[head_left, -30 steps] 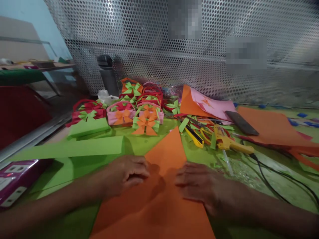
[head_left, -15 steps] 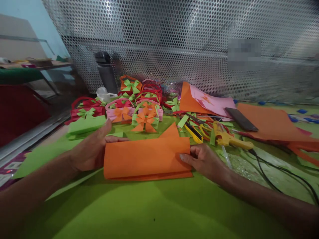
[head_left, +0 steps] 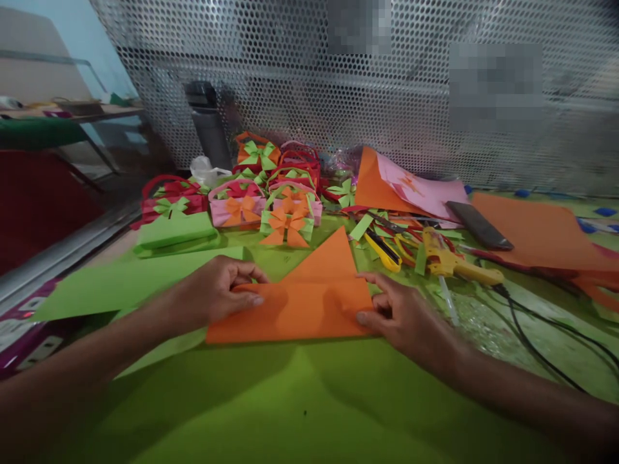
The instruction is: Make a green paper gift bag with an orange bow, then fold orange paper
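Note:
A folded orange paper sheet (head_left: 300, 312) lies low over the green tabletop (head_left: 290, 399), with a pointed orange flap sticking out behind its far edge. My left hand (head_left: 227, 290) pinches the sheet's left part, thumb on top and fingers behind the fold. At the right end my right hand (head_left: 389, 306) grips it, the thumb on the front face and the fingers at the far edge. To the left sits a folded light green paper piece (head_left: 178, 233), with a flat green sheet (head_left: 145, 277) in front of it.
Several small paper baskets (head_left: 236, 205) with bows stand at the back. A yellow cutter (head_left: 382, 250), scissors (head_left: 387, 222) and a yellow glue gun (head_left: 442, 258) with a cord lie to the right. Beyond are a dark phone (head_left: 478, 224), orange sheets (head_left: 527, 229) and a grey bottle (head_left: 210, 129).
My left hand has moved from the orange sheet's left end to its upper edge and now pinches it. The sheet lies flatter, and more of the pointed flap shows behind.

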{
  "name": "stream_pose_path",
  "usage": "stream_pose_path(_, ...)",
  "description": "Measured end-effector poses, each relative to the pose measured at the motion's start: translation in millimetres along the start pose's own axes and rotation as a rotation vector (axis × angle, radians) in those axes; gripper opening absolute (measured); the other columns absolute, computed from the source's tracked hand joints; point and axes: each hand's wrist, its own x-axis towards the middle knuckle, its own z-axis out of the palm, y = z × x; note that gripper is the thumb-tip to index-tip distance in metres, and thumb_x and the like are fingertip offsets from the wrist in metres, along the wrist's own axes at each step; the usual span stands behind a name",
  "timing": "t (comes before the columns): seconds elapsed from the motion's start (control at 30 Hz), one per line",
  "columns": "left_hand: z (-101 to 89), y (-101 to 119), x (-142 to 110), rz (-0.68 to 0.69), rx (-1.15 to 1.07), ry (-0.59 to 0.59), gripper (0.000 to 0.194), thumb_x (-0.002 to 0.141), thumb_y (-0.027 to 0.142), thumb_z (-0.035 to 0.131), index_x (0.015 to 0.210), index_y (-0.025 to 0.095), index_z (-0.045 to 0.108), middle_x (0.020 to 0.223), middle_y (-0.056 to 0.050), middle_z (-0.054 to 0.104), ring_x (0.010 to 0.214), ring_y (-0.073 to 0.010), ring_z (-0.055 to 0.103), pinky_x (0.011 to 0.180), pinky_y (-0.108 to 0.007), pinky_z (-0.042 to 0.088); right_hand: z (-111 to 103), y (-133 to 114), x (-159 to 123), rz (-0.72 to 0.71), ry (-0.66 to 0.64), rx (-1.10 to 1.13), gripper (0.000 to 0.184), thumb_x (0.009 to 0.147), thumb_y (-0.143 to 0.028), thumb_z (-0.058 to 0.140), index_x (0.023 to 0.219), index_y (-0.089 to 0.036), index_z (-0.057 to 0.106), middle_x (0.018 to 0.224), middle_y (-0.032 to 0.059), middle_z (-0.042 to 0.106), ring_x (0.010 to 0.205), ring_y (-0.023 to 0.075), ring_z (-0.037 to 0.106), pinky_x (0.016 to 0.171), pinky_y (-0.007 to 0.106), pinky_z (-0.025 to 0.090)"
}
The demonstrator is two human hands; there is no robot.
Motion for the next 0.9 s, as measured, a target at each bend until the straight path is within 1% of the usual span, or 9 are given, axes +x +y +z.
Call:
stream_pose_path(0.07, -2.1, 1, -1, -0.017, -0.011, -0.015, 0.035, 0.073, 0.038, 0.057, 0.099, 0.015, 0.064, 0.049, 0.008, 0.048, 0.045, -0.0079, 0.037, 0.044, -0.018, 0.026, 2, 0, 0, -0.019, 0.02, -0.068, 0.051, 0.08, -0.024, 0.054, 0.129, -0.013, 0.043, 0.047, -0.0107, 0.039, 0.044, 0.0101, 0.036, 0.045, 0.024, 0.023)
stream_pose_path(0.2, -10.8, 6, -4, -0.001, 0.011, 0.018, 0.042, 0.063, 0.035, 0.069, 0.103, 0.019, 0.066, 0.072, 0.006, 0.064, 0.062, -0.0115, 0.054, 0.061, -0.02, 0.041, 4, 2, -1, -0.019, 0.031, -0.141, 0.052, 0.08, -0.027, 0.053, 0.129, -0.013, 0.043, 0.048, -0.01, 0.041, 0.044, 0.0111, 0.038, 0.046, 0.025, 0.023)
stream_pose_path(0.3, -11.3, 6, -4, -0.041, -0.011, 0.015, 0.041, 0.064, 0.03, 0.067, 0.103, 0.016, 0.066, 0.066, 0.007, 0.064, 0.057, -0.0112, 0.055, 0.055, -0.019, 0.041, 5, 4, -1, -0.035, 0.048, -0.164, 0.051, 0.081, -0.028, 0.052, 0.129, -0.014, 0.043, 0.048, -0.0096, 0.042, 0.044, 0.0114, 0.039, 0.046, 0.024, 0.024)
stream_pose_path(0.37, -7.9, 4, -3, -0.025, 0.014, 0.057, 0.04, 0.064, 0.029, 0.067, 0.1, 0.013, 0.066, 0.065, 0.006, 0.065, 0.059, -0.0131, 0.057, 0.055, -0.02, 0.043, 5, 7, 0, -0.055, 0.07, -0.18, 0.05, 0.081, -0.027, 0.051, 0.129, -0.014, 0.043, 0.048, -0.0094, 0.042, 0.044, 0.0113, 0.039, 0.046, 0.025, 0.024)
stream_pose_path(0.47, -2.5, 3, 0, 0.022, 0.061, 0.113, 0.044, 0.064, 0.031, 0.069, 0.103, 0.012, 0.064, 0.08, 0.001, 0.07, 0.076, -0.0196, 0.063, 0.07, -0.026, 0.047, 3, 11, 1, -0.074, 0.099, -0.201, 0.049, 0.082, -0.028, 0.05, 0.128, -0.014, 0.044, 0.048, -0.0092, 0.043, 0.043, 0.0113, 0.04, 0.046, 0.025, 0.026)
stream_pose_path(0.53, -0.8, 3, 0, 0.028, 0.064, 0.063, 0.047, 0.065, 0.032, 0.069, 0.107, 0.013, 0.063, 0.089, -0.001, 0.071, 0.081, -0.0214, 0.064, 0.074, -0.029, 0.048, 0, 14, 2, -0.069, 0.08, -0.206, 0.049, 0.081, -0.029, 0.051, 0.128, -0.015, 0.044, 0.047, -0.0091, 0.044, 0.043, 0.0116, 0.04, 0.046, 0.025, 0.027)
stream_pose_path(0.67, -1.1, 8, -6, -0.016, 0.081, -0.038, 0.055, 0.064, 0.032, 0.07, 0.115, 0.017, 0.059, 0.097, -0.002, 0.07, 0.076, -0.0202, 0.066, 0.068, -0.028, 0.05, -6, 16, 2, -0.041, 0.039, -0.171, 0.048, 0.08, -0.029, 0.052, 0.127, -0.017, 0.047, 0.046, -0.0086, 0.043, 0.042, 0.012, 0.04, 0.044, 0.026, 0.025)
stream_pose_path(0.8, 0.9, 11, -10, -0.012, 0.147, -0.025, 0.059, 0.061, 0.027, 0.07, 0.118, 0.017, 0.058, 0.113, -0.005, 0.066, 0.095, -0.0241, 0.064, 0.08, -0.031, 0.049, -9, 16, 3, 0.039, -0.005, -0.104, 0.049, 0.08, -0.033, 0.052, 0.126, -0.018, 0.047, 0.046, -0.0093, 0.041, 0.042, 0.0119, 0.038, 0.043, 0.025, 0.025)
stream_pose_path(0.9, 4.6, 10, -9, 0.021, 0.182, 0.003, 0.059, 0.061, 0.024, 0.07, 0.119, 0.015, 0.059, 0.116, -0.007, 0.065, 0.102, -0.0258, 0.061, 0.087, -0.033, 0.046, -9, 16, 3, 0.078, 0.005, -0.046, 0.052, 0.077, -0.037, 0.056, 0.125, -0.018, 0.047, 0.047, -0.0089, 0.043, 0.043, 0.012, 0.039, 0.043, 0.025, 0.024)
